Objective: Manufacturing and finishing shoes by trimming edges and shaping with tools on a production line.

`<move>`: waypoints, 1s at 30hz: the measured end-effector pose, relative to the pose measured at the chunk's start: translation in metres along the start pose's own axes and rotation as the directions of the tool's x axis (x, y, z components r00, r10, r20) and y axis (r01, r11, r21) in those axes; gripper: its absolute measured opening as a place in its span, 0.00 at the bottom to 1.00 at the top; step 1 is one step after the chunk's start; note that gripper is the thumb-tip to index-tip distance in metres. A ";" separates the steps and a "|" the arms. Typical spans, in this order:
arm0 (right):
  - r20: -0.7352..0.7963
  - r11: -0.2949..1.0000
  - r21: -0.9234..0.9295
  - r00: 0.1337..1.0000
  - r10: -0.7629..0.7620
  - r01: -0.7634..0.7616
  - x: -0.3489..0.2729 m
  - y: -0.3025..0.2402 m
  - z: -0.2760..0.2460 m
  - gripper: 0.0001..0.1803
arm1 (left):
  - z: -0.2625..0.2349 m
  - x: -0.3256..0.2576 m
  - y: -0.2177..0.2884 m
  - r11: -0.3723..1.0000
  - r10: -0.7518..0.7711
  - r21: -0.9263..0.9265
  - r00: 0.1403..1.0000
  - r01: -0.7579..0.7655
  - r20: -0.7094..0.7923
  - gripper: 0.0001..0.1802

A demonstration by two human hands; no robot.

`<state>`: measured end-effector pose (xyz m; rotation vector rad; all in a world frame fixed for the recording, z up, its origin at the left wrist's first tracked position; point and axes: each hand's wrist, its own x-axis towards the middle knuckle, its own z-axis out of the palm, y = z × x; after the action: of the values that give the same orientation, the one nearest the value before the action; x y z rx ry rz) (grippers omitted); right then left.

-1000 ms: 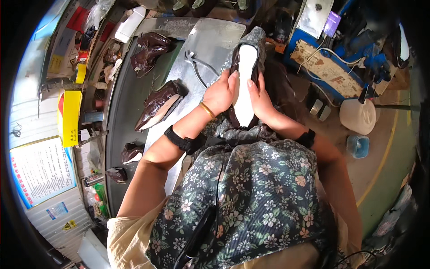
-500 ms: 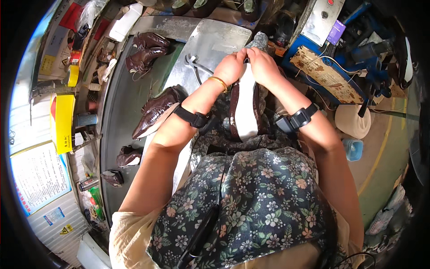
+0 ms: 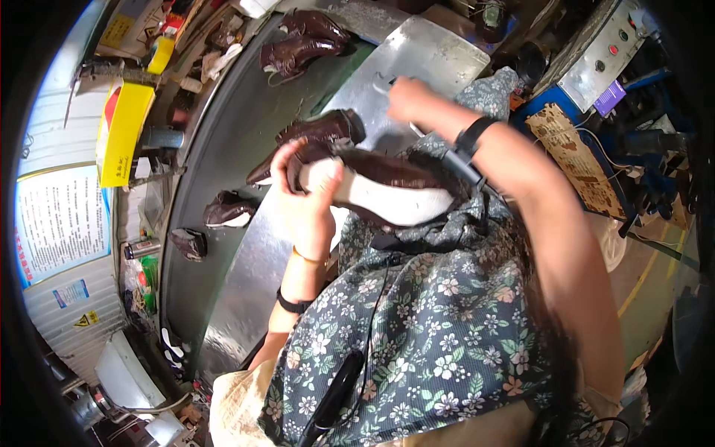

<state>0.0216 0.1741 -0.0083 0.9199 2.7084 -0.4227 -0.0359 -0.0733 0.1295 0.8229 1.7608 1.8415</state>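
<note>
Left hand (image 3: pixel 309 190) raised, fingers wrapped around brown shoe (image 3: pixel 387 186) lying sideways over lap, pale sole up. Right hand (image 3: pixel 406 100) stretched far onto metal table (image 3: pixel 417 59), grip unclear. More brown shoes (image 3: pixel 302 41) far left.

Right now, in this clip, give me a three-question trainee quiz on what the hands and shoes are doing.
1. True or false: the left hand grips the brown shoe with the white sole.
2. Where is the right hand? A) on the yellow box B) over the metal plate C) in the lap
3. Fill in: the pair of brown shoes lies on the dark ____ belt.

Key: 1 true; 2 B; 3 conveyor
</note>
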 end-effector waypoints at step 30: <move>0.523 0.077 0.852 0.848 -0.086 -0.518 -0.336 0.047 -0.020 0.12 | 0.109 0.030 -0.087 0.868 -0.490 0.495 -0.112 0.027 0.865 0.35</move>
<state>0.3068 0.0314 0.1104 1.2126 1.3932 -2.2562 0.0120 0.0318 0.0461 1.3027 0.9290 0.1536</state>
